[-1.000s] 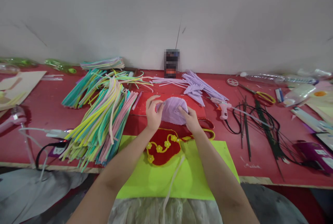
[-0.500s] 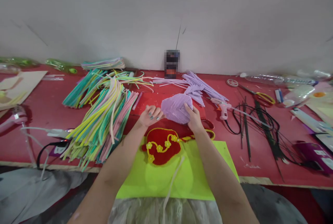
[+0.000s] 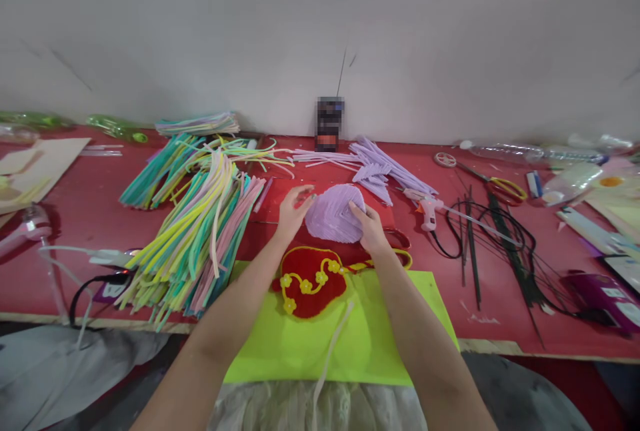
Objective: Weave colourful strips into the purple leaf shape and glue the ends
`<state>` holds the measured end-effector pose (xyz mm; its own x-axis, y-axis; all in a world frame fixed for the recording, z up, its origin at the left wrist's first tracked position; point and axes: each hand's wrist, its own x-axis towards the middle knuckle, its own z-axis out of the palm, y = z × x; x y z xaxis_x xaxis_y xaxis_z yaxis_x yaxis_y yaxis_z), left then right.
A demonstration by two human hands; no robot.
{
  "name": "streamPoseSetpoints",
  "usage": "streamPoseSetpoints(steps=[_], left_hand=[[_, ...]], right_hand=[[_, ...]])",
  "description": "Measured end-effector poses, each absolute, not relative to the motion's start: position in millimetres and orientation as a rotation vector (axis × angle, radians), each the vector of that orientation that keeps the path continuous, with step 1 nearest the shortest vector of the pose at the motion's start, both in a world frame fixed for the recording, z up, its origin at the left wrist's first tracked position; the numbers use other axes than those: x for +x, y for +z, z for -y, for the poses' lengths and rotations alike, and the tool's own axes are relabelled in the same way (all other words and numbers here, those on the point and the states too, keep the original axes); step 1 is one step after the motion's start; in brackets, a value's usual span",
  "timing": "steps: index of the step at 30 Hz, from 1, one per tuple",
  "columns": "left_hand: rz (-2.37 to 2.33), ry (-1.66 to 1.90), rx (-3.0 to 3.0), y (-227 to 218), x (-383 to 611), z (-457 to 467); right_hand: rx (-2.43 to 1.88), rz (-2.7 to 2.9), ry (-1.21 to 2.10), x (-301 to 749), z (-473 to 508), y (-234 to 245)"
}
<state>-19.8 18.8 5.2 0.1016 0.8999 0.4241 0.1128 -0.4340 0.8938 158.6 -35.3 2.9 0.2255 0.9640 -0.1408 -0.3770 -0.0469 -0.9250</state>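
Lilac piece (image 3: 334, 212), right hand (image 3: 369, 227) fingers clamped on it, left hand (image 3: 293, 211) fingers apart, underside hidden

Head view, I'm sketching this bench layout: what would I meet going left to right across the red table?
Pile of pastel multicoloured pipe cleaners → left hand → lilac fuzzy ribbed disc → right hand → white-and-pink glue gun → yellow-handled scissors.

Bare surface (image 3: 83, 207) lies open toward the left edge; a heap of coloured strips (image 3: 200, 224) blocks left of centre; a glue gun (image 3: 429, 212) sits near the right hand (image 3: 371, 229); black wires (image 3: 500, 244) crowd the right side; lilac strips (image 3: 383, 167) line the far edge.
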Motion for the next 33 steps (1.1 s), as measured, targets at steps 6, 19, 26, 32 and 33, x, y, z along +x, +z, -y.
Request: streamPoseSetpoints(steps=[6,19,26,32,33], left_hand=[[-1.186,1.63,2.309,21,-12,9],[-1.199,1.681,2.388,20,-10,11],[-1.233,1.679,2.323,18,-8,9],[-1.176,1.629,2.252,20,-9,9],[-1.163,1.614,2.241,21,-9,9]], right_hand=[[-1.132,0.981,1.275,158,42,7],[-1.189,1.371,1.194,155,47,13],[-1.178,1.337,1.205,154,44,9],[-1.166,1.347,1.223,156,44,5],[-1.168,1.352,1.221,156,44,4]])
